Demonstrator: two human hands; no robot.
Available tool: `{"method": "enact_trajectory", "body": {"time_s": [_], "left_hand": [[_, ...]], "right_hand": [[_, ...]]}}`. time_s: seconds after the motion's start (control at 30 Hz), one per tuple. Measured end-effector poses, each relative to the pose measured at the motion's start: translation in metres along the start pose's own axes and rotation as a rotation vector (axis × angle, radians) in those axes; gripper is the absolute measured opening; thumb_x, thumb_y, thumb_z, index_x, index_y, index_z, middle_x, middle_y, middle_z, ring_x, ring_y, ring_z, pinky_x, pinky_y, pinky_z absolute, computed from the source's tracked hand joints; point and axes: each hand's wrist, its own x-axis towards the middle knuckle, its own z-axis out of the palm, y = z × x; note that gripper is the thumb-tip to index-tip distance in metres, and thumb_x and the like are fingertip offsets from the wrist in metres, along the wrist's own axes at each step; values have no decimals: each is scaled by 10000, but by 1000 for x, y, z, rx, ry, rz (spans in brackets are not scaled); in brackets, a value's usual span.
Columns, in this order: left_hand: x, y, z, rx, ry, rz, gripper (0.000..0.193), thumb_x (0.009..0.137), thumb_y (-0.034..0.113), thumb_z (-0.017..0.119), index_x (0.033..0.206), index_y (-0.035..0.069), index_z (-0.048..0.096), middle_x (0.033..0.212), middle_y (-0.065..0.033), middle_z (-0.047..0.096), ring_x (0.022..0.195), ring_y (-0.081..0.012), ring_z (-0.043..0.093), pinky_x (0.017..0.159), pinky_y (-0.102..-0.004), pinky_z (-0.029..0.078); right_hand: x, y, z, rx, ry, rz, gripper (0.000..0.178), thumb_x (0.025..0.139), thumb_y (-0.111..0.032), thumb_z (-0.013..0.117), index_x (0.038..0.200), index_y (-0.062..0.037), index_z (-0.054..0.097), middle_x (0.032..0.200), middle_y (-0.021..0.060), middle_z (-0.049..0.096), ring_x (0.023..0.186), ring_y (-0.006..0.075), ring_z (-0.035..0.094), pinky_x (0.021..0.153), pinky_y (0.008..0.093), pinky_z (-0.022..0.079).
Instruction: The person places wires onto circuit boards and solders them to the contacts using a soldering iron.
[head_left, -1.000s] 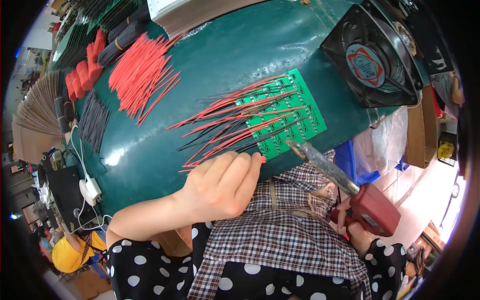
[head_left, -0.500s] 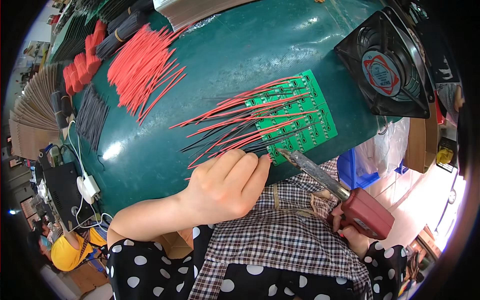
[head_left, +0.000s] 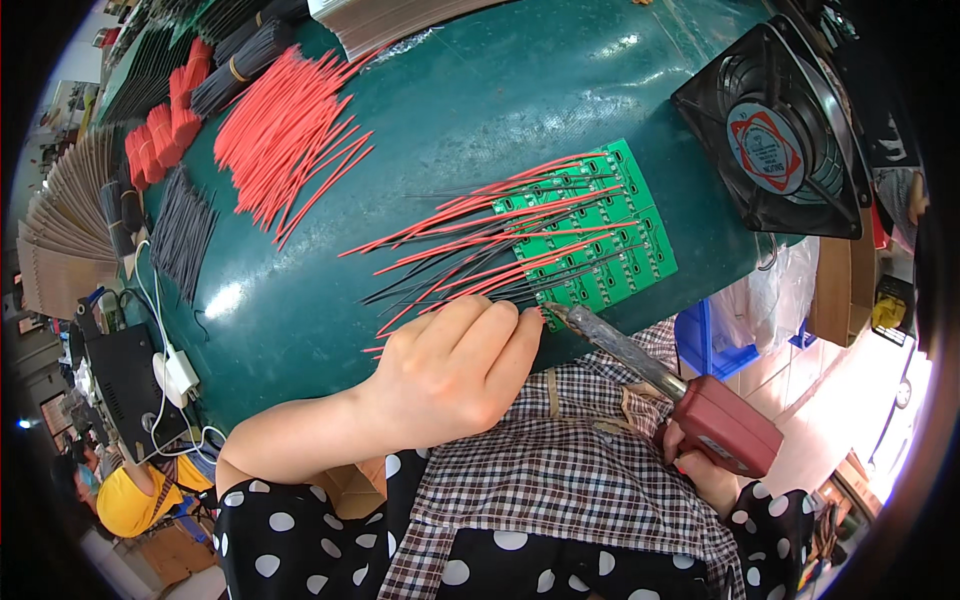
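My left hand (head_left: 455, 365) is closed in a pinch at the near left corner of a green circuit board panel (head_left: 650, 238). A red wire pokes out by its fingertips; most of that wire is hidden behind the fingers. My right hand (head_left: 705, 475) grips the dark red handle of a soldering iron (head_left: 635, 355). Its tip is at the board's near corner, close beside my left fingertips. Several red wires (head_left: 440, 240) and black wires are attached across the panel, with their loose ends trailing left.
A pile of red wires (head_left: 285, 135) and a bunch of black wires (head_left: 183, 235) lie on the green mat (head_left: 480, 110). A black fan (head_left: 775, 140) stands at the right. A black box (head_left: 125, 375) with white cables sits at the left; a person in yellow (head_left: 135, 500) is beyond.
The soldering iron has shifted slightly left, bringing its tip nearer my left fingertips. My left hand has barely moved.
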Motion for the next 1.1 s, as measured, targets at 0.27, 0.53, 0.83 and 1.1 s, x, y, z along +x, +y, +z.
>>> {"method": "enact_trajectory", "body": {"time_s": [0.27, 0.53, 0.83, 1.1], "left_hand": [[1, 0, 1, -3, 33, 34, 299, 590, 77, 620, 871, -12, 671, 761, -58, 562, 616, -157, 554, 485, -243, 428], [3, 1, 0, 16, 27, 33, 299, 599, 75, 623, 880, -14, 669, 766, -58, 561, 616, -157, 551, 479, -244, 424], [5, 4, -2, -6, -16, -29, 271, 620, 44, 648, 883, -20, 641, 782, -73, 574, 630, -178, 572, 510, -263, 459], [22, 5, 0, -50, -62, -15, 241, 625, 48, 661, 860, -7, 651, 775, -56, 562, 623, -165, 570, 504, -257, 453]], "right_hand": [[-2, -26, 8, -538, 44, -447, 703, 675, -245, 826, 1233, 14, 486, 966, 141, 659, 820, 247, 674, 701, 319, 522], [4, -39, 15, -315, 198, 100, 344, 611, -57, 751, 925, -50, 609, 798, 37, 595, 697, 200, 622, 655, 302, 519], [10, -30, 18, 81, 226, 0, 470, 561, -24, 768, 997, -11, 593, 887, 60, 623, 777, 159, 637, 681, 244, 526], [6, -25, 10, -291, 222, 35, 358, 609, -74, 725, 950, -56, 618, 871, 79, 617, 759, 242, 635, 674, 298, 526]]}}
